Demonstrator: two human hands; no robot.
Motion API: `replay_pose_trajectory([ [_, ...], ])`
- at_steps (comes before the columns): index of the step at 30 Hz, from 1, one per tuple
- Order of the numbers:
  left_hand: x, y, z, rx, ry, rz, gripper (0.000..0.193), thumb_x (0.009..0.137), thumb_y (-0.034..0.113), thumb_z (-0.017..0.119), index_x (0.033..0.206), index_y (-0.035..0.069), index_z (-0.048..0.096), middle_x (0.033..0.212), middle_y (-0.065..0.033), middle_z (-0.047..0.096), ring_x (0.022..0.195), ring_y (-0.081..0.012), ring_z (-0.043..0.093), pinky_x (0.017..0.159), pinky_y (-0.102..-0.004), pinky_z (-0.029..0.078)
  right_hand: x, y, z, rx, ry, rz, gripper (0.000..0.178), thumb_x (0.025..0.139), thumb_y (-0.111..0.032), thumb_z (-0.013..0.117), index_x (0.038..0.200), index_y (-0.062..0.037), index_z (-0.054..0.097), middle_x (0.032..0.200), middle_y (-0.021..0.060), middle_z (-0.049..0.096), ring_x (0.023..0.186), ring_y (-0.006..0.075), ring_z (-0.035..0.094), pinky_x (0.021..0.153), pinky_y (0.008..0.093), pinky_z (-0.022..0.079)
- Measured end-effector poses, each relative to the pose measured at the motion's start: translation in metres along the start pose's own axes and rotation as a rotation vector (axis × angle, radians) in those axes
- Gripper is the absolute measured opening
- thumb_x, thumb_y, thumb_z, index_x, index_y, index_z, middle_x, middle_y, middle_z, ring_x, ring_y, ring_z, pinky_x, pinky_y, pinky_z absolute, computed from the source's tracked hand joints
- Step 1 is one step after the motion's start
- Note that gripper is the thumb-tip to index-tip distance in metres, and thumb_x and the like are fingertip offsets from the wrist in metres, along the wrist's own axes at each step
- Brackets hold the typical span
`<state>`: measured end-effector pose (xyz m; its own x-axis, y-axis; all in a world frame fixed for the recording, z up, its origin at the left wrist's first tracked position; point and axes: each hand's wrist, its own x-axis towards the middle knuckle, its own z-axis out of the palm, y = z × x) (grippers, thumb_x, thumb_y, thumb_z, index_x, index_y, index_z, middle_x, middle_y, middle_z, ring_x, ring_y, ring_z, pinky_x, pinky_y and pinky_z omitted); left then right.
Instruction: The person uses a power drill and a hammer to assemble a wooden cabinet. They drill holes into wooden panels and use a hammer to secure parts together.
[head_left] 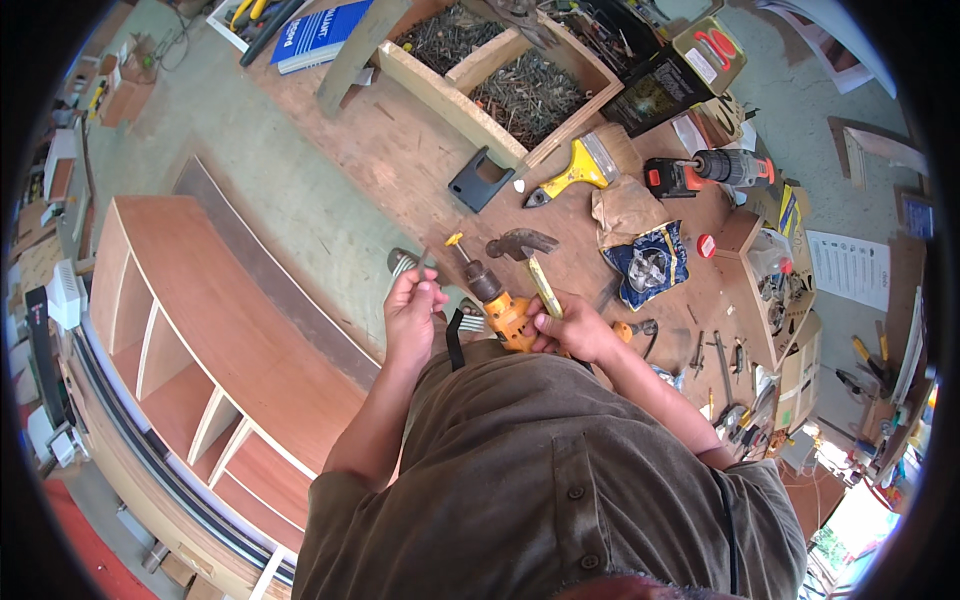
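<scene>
Care suits this step: right hand point(575, 328) gripping the yellow stick point(543, 282) by the drill point(510, 318), left hand point(412, 318) pinching a thin grey piece point(426, 258) (best held clear of the bit point(463, 249)).

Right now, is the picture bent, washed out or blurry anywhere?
In the head view, fisheye distortion bows the wooden cabinet at left; also in the head view, glare washes out the bright opening at lower right, while the yellow drill near the centre looks reasonably sharp.

Pale floor point(240, 130) runs between a brown wooden shelf unit point(225, 290) and a workbench point(405, 175), daylight point(852, 530) at lower right.
</scene>
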<state>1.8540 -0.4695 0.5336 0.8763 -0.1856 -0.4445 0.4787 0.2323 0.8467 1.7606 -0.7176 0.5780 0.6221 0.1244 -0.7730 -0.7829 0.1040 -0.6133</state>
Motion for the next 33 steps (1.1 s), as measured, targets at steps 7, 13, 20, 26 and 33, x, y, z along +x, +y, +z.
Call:
replay_pose_trajectory([
  [7,0.011,0.004,0.013,0.286,-0.169,-0.096,0.020,0.107,0.013,0.049,0.114,0.001,0.064,0.075,0.0029,0.053,0.064,-0.0071,0.047,0.059,-0.0236,0.041,-0.001,-0.001,0.004,-0.013,0.030,-0.020,0.022,0.102,-0.018,0.062,0.119,-0.0046,0.059,0.092,0.0053,0.070,0.071,0.0129,0.067,0.063,0.0277,0.055],
  [13,0.007,-0.005,0.004,0.594,-0.168,-0.071,0.019,0.104,0.016,0.054,0.108,0.002,0.066,0.079,-0.0059,0.063,0.068,-0.0140,0.057,0.065,-0.0312,0.047,0.000,0.001,0.011,-0.010,0.068,-0.032,0.024,0.103,-0.015,0.061,0.123,-0.0028,0.058,0.088,0.0044,0.067,0.069,0.0117,0.062,0.065,0.0273,0.053],
  [20,0.000,0.008,0.020,0.615,-0.148,0.027,0.020,0.103,0.018,0.056,0.110,0.003,0.066,0.078,-0.0093,0.066,0.073,-0.0164,0.063,0.070,-0.0323,0.050,-0.002,-0.003,0.015,-0.071,0.099,-0.046,0.023,0.103,-0.014,0.061,0.123,-0.0016,0.058,0.086,0.0038,0.065,0.071,0.0110,0.060,0.066,0.0272,0.053],
  [26,0.002,0.027,0.006,0.827,-0.260,-0.012,0.022,0.101,0.016,0.054,0.105,0.001,0.070,0.076,-0.0080,0.063,0.072,-0.0155,0.059,0.068,-0.0324,0.048,-0.004,0.001,0.015,-0.210,0.144,-0.118,0.024,0.103,-0.015,0.062,0.124,-0.0029,0.059,0.084,0.0019,0.064,0.070,0.0088,0.056,0.064,0.0262,0.048],
  [33,0.001,0.039,0.009,0.991,-0.270,-0.062,0.026,0.101,0.022,0.052,0.105,0.003,0.070,0.086,-0.0165,0.070,0.081,-0.0297,0.067,0.076,-0.0408,0.051,-0.002,0.000,0.017,-0.187,0.128,-0.131,0.026,0.103,-0.016,0.061,0.126,-0.0041,0.059,0.085,0.0014,0.064,0.072,0.0086,0.056,0.065,0.0260,0.046],
])
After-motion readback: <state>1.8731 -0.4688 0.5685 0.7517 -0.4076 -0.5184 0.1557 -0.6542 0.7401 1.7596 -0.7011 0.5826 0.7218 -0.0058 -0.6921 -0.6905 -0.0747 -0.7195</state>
